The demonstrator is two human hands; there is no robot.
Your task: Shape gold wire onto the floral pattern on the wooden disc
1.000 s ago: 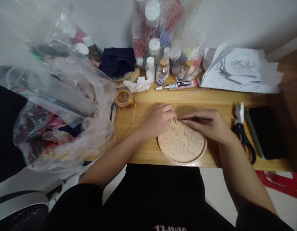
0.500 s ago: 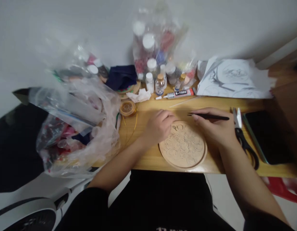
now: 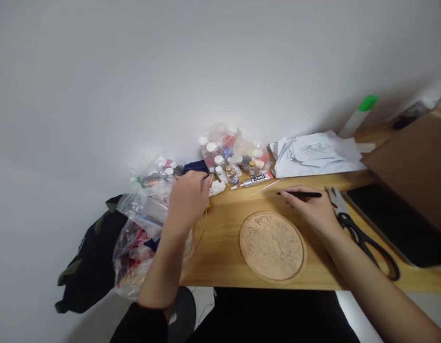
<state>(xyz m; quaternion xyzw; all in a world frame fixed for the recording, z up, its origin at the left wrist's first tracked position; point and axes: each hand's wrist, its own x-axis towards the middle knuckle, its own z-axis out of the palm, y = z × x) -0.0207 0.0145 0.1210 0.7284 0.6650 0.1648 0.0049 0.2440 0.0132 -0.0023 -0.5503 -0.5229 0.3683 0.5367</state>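
Note:
My right hand [image 3: 311,205] holds black tweezers [image 3: 302,194] above the table, their tips pointing left. Below and left of them lies a round wooden board [image 3: 272,247], with a line drawing of flowers on its face and a small dark curled outline near its top edge. My left hand [image 3: 189,197] is over the left part of the table, its fingers bent away from me and their tips hidden. Beside it, the edge of an orange-yellow thread spool [image 3: 208,206] peeks out, mostly covered by the hand. Loose yellow thread [image 3: 202,228] trails down from there.
Scissors [image 3: 359,238] and a dark phone [image 3: 395,226] lie on the right, by a cardboard box [image 3: 416,166]. At the back are a B-7000 glue tube [image 3: 258,179], small bottles [image 3: 232,175], and drawn sheets [image 3: 313,155]. A plastic bag [image 3: 135,257] is at the left.
My left hand has left the board's edge and moved left to the spool. My right hand still grips the tweezers. The view has tilted up, showing more wall.

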